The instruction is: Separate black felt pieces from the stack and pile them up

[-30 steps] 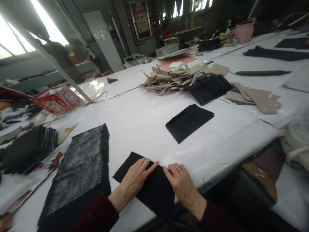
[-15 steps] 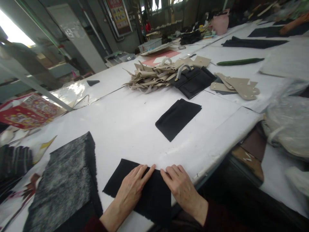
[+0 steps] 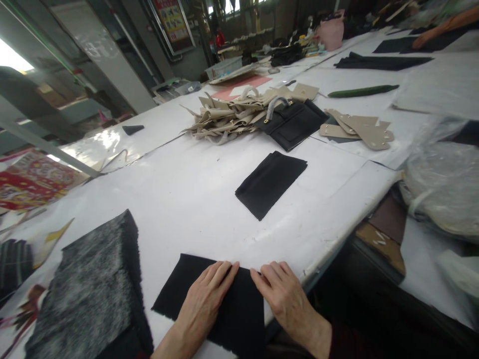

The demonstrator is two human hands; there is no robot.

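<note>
A black fabric piece point(image 3: 175, 294) lies at the near edge of the white table point(image 3: 187, 189). My left hand point(image 3: 204, 304) rests flat on it with fingers stretched out along its far edge. My right hand point(image 3: 286, 299) presses flat on the same piece beside it, fingertips almost meeting the left hand's. A second folded black fabric piece point(image 3: 270, 182) lies farther out on the table. A thick stack of grey-black fabric point(image 3: 90, 294) stands to the left of my hands.
A heap of beige cut parts point(image 3: 232, 117) and a black bag point(image 3: 294, 124) lie at the back. Beige pieces point(image 3: 361, 130) and a green cucumber point(image 3: 361, 91) lie to the right. A plastic-wrapped bundle point(image 3: 443, 179) sits beyond the table's right edge.
The view has swung left and down, so everything shifted in the picture. Both hands stay flat on the black piece, sliding slightly along its far edge.
</note>
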